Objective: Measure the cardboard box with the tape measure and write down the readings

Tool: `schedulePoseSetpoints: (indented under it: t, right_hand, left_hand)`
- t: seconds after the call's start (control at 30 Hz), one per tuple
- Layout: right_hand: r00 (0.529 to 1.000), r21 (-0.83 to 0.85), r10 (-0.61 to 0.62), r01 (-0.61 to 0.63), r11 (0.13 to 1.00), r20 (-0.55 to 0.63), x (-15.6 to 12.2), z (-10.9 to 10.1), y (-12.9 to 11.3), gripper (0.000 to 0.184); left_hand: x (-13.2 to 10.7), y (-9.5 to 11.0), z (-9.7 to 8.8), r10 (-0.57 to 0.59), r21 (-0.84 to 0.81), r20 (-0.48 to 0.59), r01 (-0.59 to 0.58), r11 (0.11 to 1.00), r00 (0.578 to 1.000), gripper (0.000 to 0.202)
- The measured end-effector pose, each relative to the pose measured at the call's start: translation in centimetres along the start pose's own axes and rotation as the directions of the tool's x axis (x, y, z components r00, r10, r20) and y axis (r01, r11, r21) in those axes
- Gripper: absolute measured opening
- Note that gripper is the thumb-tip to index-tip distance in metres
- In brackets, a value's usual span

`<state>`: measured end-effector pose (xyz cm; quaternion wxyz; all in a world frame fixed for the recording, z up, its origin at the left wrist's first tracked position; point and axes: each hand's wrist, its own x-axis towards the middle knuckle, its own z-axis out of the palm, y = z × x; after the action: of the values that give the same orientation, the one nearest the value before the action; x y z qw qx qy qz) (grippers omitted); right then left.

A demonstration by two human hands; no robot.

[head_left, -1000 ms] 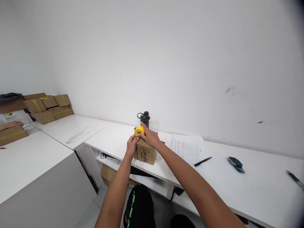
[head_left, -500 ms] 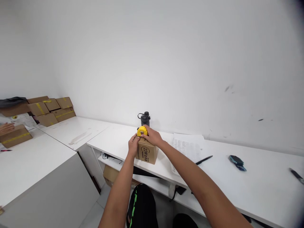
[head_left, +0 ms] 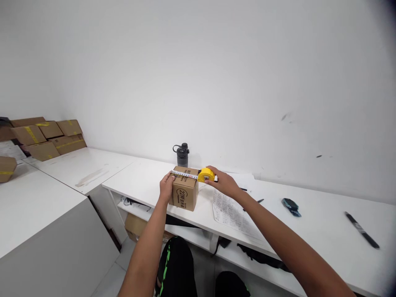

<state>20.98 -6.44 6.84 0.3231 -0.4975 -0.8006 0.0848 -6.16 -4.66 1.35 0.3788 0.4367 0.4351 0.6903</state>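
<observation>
A small cardboard box [head_left: 184,194] stands near the front edge of the white table [head_left: 148,181]. My left hand [head_left: 167,187] pinches the end of the tape blade [head_left: 185,175] against the box's top left corner. My right hand [head_left: 223,182] grips the yellow tape measure [head_left: 206,174] just past the box's right side. The blade is stretched across the top of the box between both hands.
A dark bottle [head_left: 182,155] stands behind the box by the wall. Printed papers [head_left: 230,206], a pen [head_left: 252,203], a dark blue object [head_left: 290,206] and a black tool [head_left: 361,235] lie to the right. Taped cartons [head_left: 46,138] are stacked on the left tables.
My right hand has pulled the yellow tape measure from the box's left corner to its right side, drawing the blade out across the top. The other person's hand at the far left has gone from view.
</observation>
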Motion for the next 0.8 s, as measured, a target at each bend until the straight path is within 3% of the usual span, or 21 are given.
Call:
schedulePoseSetpoints:
  t: [0.2,0.47,0.8]
  right_hand:
    - [0.999,0.04,0.034,-0.033,0.999,-0.007,-0.9,-0.3,0.0,0.051]
    - [0.998,0.17,0.047,-0.052,0.984,0.034,-0.6,1.2,0.0,0.051]
    - [0.999,0.118,-0.008,0.002,0.993,0.049,-0.3,0.3,-0.4,0.047]
  left_hand:
    - [0.1,0.0,-0.1,0.003,0.04,-0.022,-0.002,0.999,1.0,0.042]
    - [0.2,0.0,-0.1,-0.014,0.038,-0.018,0.014,0.999,1.0,0.043]
    - [-0.1,0.1,0.1,-0.003,0.009,-0.01,0.003,1.0,1.0,0.045]
